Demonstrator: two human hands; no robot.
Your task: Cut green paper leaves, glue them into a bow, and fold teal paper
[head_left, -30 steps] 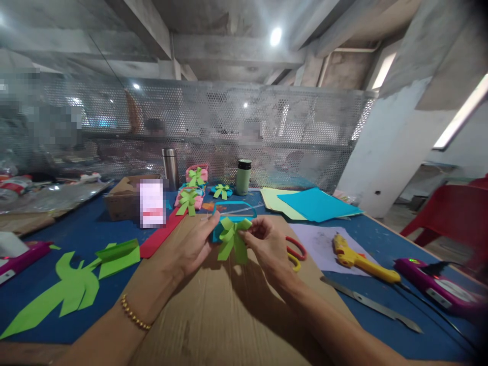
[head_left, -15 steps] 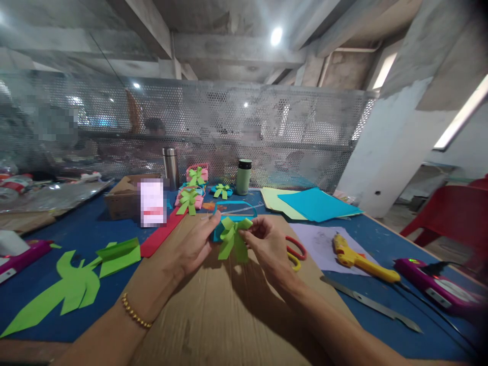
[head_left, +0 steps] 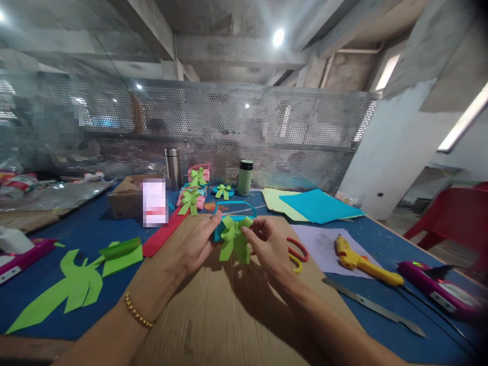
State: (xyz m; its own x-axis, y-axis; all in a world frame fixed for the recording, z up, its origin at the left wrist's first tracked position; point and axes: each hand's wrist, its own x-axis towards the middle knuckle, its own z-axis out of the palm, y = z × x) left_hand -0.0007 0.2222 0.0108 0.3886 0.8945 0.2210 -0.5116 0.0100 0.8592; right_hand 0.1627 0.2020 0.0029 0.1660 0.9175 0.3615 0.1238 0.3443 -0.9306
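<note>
Stretching along the far side of the room, a perforated metal screen (head_left: 229, 132) backs a blue desk (head_left: 95, 226), where a brown cardboard sheet (head_left: 213, 315) covers the near middle. Blue and pale yellow paper sheets (head_left: 316, 203) lie fanned at the far right. Lime-green offcuts (head_left: 76, 284) sprawl at the left, with a cardboard box (head_left: 125, 201) beyond them. Right of the cardboard sheet lie a long metal strip (head_left: 377, 307), a yellow glue gun (head_left: 362, 259) on white paper, and scissors (head_left: 295, 251) with red and yellow handles, partly hidden behind the right hand (head_left: 270, 246). A steel flask (head_left: 172, 165) and a green bottle (head_left: 245, 178) stand at the screen, with finished bows (head_left: 189, 199) near them.

The left hand (head_left: 190, 249), a beaded bracelet (head_left: 137, 312) on its wrist, meets the right hand over the far end of the cardboard sheet. Between them they hold a green paper bow (head_left: 233, 238) raised just above the desk, tails hanging down, with a blue paper shape (head_left: 232, 207) close behind it. The right grip is pinched on the bow's right loop, and the left grip appears closed on its left side, though its fingertips are partly hidden
</note>
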